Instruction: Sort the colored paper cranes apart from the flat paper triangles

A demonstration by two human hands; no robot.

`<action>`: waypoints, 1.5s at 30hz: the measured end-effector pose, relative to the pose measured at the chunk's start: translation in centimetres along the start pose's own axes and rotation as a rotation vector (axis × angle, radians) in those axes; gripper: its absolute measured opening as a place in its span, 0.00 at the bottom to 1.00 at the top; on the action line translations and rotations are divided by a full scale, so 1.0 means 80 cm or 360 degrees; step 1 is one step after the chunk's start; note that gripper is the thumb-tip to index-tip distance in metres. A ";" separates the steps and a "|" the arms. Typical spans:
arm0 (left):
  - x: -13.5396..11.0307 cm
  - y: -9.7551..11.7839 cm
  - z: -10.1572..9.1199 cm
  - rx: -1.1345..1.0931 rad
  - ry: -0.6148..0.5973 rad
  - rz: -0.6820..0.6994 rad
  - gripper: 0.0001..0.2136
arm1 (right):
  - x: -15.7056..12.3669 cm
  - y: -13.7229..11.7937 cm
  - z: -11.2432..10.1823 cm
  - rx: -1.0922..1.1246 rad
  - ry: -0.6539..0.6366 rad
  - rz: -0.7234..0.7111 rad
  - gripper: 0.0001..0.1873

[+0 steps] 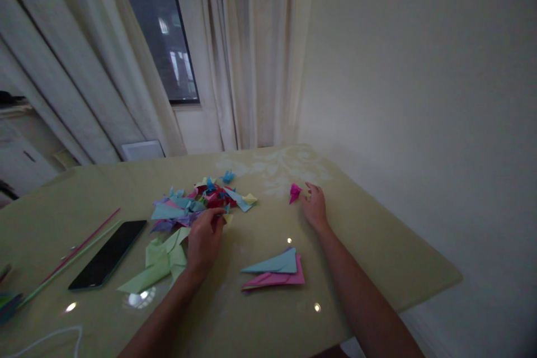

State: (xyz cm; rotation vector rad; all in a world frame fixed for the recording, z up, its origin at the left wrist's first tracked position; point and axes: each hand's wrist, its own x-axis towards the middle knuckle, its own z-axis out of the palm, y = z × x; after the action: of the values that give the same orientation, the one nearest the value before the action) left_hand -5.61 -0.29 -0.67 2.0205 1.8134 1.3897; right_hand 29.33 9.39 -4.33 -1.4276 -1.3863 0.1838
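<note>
My left hand point(205, 236) is at the near right side of a heap of folded coloured paper point(168, 211). Its fingers are closed around a small yellow folded paper piece point(227, 218), which pokes out past the fingertips. Farther right, my right hand point(314, 205) has its thumb and forefinger apart, close beside a small magenta folded paper figure point(295, 193) on the table. Between my forearms lies a small stack of flat folded papers point(274, 271), light blue over pink. Larger pale green folded papers point(161, 257) sit left of my left wrist, partly hidden by it.
A black phone point(108, 254) lies at the left, with thin pink and green sticks point(79, 249) next to it. A white cable point(50, 337) is at the near left of the glossy table point(377, 260). A wall point(419, 95) borders the right side; curtains point(260, 56) hang behind.
</note>
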 end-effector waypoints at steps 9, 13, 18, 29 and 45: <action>-0.015 0.036 0.007 -0.0617 0.0014 -0.0264 0.12 | -0.049 -0.123 -0.003 0.0486 -0.0754 -0.0685 0.17; -0.022 0.043 0.010 -0.0612 -0.0128 -0.0215 0.11 | -0.079 -0.154 0.016 0.0678 -0.1119 -0.0763 0.20; -0.019 0.046 0.006 -0.0517 -0.0232 -0.0115 0.13 | -0.080 -0.149 0.019 0.0729 -0.1076 -0.0566 0.09; -0.024 0.020 0.013 0.0150 -0.0409 0.0043 0.13 | -0.073 -0.127 0.018 0.0587 -0.1400 -0.0514 0.26; -0.010 0.004 0.021 -0.0199 -0.0078 -0.0048 0.14 | -0.049 -0.120 0.042 0.0469 -0.1239 -0.0451 0.16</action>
State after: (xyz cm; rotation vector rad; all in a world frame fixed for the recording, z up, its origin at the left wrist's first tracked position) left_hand -4.20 -0.20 -1.90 1.9405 1.6855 1.3952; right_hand 19.78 5.59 -0.69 -0.9185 -2.0644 0.7855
